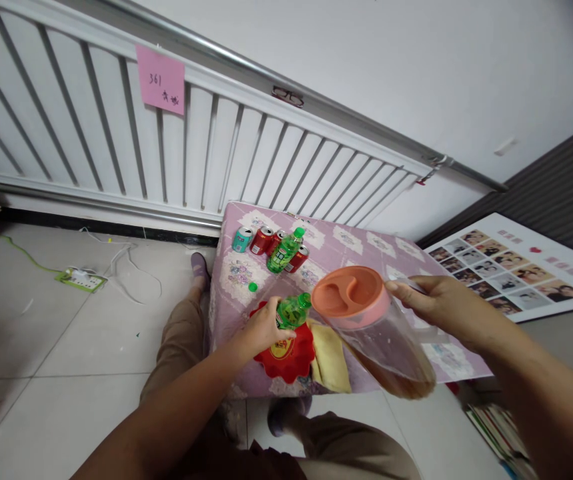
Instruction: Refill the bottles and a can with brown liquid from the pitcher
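Gripping bottle (pixel 292 313) in left fingers (pixel 269 311) by red dish (pixel 299 365), tilted jug (pixel 389 343) in right fingers (pixel 405 294) at bench (pixel 319 280) edge. Could spill onto cloth (pixel 331 360) if tipped further; could jolt bottle through lid (pixel 349 297) contact.

Clearest thing to read here is the pink note (pixel 160 100) on the white radiator (pixel 111 113): handwritten "361", with two Chinese characters underneath, the second one looking like 城, the first I can't make out. The photo board (pixel 516 241) has a red heart with pale pink lettering either side, too blurry to read. There's white print on the upright green bottle (pixel 282 256) and markings on the red can (pixel 261 241) and teal can (pixel 241 240), but it's all too small.
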Action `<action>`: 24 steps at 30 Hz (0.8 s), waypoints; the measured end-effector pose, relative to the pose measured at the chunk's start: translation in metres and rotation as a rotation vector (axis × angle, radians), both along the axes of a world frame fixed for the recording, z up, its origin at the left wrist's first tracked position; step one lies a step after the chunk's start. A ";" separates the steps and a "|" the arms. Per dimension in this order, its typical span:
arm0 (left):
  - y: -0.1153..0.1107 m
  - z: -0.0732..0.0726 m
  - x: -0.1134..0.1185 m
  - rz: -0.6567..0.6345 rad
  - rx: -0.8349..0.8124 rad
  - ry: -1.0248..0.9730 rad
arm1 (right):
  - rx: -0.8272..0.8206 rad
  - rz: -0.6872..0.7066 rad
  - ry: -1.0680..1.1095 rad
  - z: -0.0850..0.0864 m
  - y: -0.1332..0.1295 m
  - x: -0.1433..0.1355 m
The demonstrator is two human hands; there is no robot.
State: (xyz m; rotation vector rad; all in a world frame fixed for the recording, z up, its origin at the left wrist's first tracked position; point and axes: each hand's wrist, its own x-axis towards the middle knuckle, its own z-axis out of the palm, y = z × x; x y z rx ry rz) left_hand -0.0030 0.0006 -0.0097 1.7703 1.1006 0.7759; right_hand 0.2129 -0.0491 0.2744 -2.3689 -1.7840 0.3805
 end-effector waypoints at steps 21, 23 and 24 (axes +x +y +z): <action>0.001 0.000 0.000 -0.001 0.015 0.043 | -0.025 -0.005 -0.036 -0.001 0.000 0.003; 0.000 0.001 0.000 -0.001 0.002 0.043 | -0.012 0.002 -0.034 -0.001 0.000 0.003; 0.000 0.002 0.000 -0.002 -0.004 0.039 | -0.007 0.002 -0.034 -0.001 0.000 0.003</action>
